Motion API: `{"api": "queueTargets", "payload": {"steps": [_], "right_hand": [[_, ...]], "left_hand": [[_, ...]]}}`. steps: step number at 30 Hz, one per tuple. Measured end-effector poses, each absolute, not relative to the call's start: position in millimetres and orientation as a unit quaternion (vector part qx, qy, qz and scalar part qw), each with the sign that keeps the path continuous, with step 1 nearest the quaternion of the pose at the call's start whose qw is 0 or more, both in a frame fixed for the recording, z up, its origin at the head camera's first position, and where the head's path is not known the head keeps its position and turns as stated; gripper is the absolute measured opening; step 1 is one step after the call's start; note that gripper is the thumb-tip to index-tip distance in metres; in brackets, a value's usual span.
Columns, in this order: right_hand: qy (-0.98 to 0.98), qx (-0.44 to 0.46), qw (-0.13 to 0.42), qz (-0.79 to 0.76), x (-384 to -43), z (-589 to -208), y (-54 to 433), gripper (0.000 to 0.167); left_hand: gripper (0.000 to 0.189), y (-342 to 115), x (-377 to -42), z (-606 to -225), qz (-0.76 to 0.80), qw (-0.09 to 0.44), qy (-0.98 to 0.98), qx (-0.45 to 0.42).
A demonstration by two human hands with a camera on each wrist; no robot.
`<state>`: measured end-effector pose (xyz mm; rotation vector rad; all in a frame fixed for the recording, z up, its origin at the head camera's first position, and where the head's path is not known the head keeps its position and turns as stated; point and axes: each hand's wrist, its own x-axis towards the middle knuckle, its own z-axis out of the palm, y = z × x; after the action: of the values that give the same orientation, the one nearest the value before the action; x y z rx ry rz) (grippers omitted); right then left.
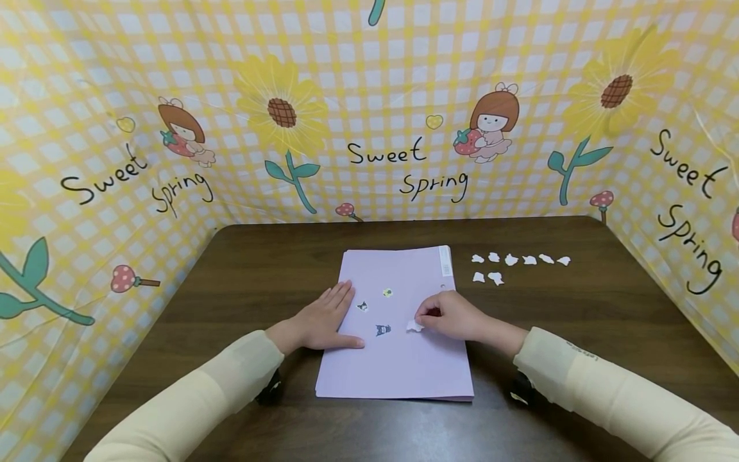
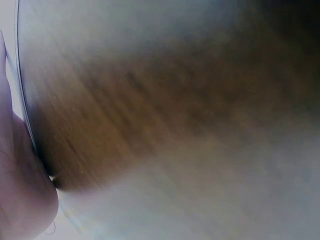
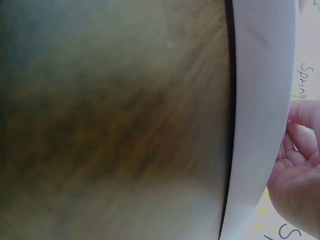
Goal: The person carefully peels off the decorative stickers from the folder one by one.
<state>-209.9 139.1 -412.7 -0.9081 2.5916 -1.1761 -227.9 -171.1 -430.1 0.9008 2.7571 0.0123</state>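
Lying flat, lilac folder (image 1: pixel 398 372), ragged white piece (image 1: pixel 412 326)

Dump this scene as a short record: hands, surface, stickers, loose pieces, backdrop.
left_hand: left hand resting on the left side of the lilac folder, fingers extended
right_hand: right hand pinching a white piece over the folder
surface: brown table, folder lying on it
stickers_on_folder: three; green, black-and-white, dark blue
loose_pieces: eight white scraps right of the folder; far row six, near row two
backdrop: yellow checked cloth, "Sweet Spring" print
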Motion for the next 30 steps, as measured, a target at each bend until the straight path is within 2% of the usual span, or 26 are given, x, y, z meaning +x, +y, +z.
{"api": "queueTargets", "payload": {"steps": [5,18,30], "right_hand": [[0.863,-0.272,0.081,-0.418,-212,-412,141,0.01],[0.809,-0.187,0.146,-0.539,-216,-411,150,0.008],[0.796,-0.16,0.128,-0.57,-220,-407,170,0.011]], "left_hand": [[0.119,-170,-228,-430,0.008,0.12,0.943,0.309],[0.118,-171,-227,-429,0.013,0.124,0.943,0.308],[0.118,-171,-228,-431,0.011,0.119,0.945,0.306]]}}
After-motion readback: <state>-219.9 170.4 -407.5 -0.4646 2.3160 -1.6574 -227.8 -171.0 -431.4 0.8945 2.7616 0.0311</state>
